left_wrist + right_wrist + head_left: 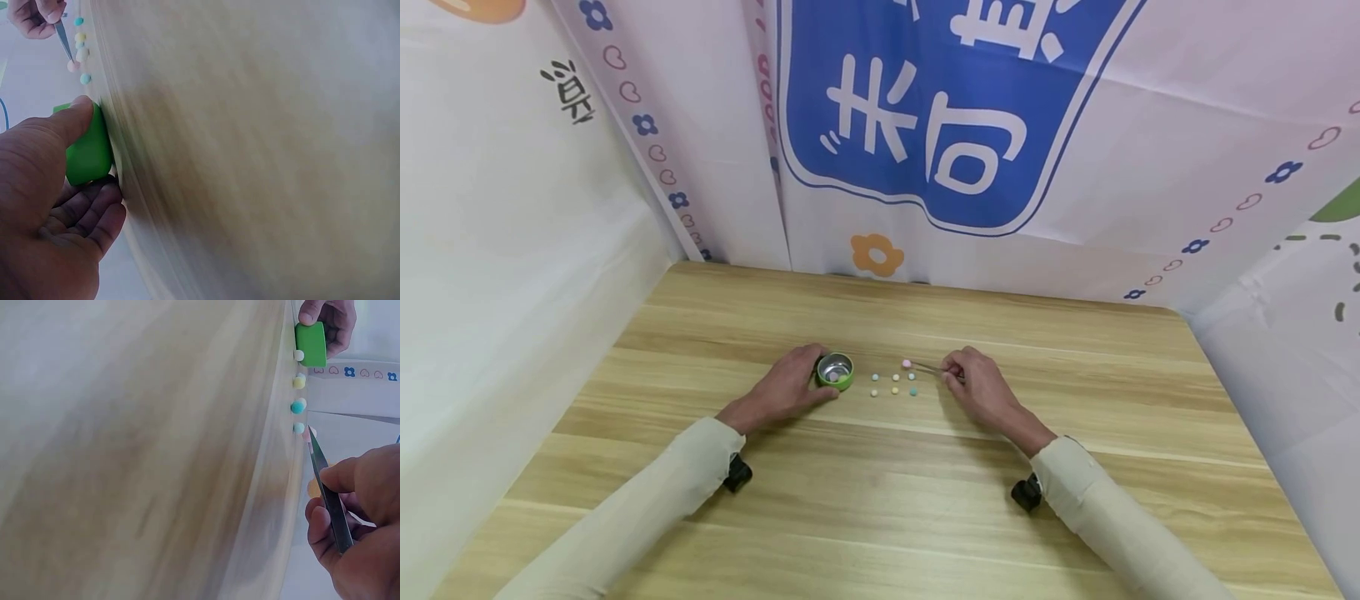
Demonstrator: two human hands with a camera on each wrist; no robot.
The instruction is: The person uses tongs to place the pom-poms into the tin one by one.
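Note:
My left hand holds a small round green bowl on the table, thumb on its near side and fingers round the far side. The bowl has a silvery inside, where a few pale balls lie. In my right hand is a pair of metal tweezers, pinched between thumb and fingers. At the tweezers' tips is a pink ball; whether it touches the table I cannot tell. Between the hands, several small balls lie in two short rows, among them a yellow ball and a teal ball.
The wood-grain table stretches in front of and beyond both hands. A printed white cloth hangs along its back edge and both sides. Each wrist wears a small black camera, one at the left cuff.

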